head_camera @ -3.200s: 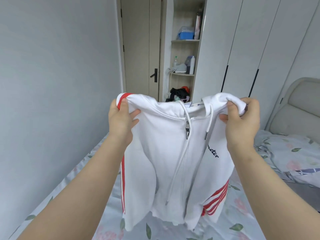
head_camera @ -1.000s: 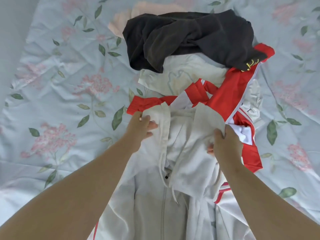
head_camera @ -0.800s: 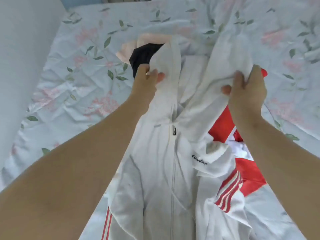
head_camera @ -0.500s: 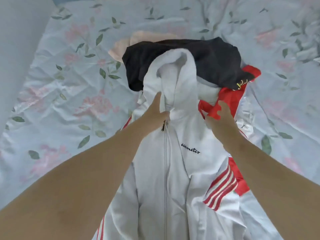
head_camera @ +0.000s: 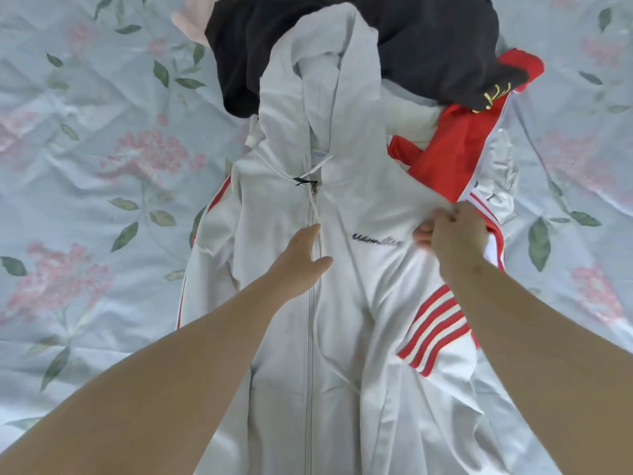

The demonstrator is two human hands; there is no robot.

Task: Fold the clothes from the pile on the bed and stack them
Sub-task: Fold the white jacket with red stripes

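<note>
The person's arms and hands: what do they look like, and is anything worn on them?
The left forearm and the right forearm are bare up to the frame edge; no sleeve shows. The left hand and the right hand wear no glove, and no watch, bracelet or ring is visible on them.

Both bare forearms reach forward from the lower edge. The left hand [head_camera: 301, 258] lies flat, fingers straight and together, palm down on the white hoodie [head_camera: 342, 337]. The right hand [head_camera: 452, 234] is curled, fingertips pinching the hoodie's cloth near its shoulder.
</note>
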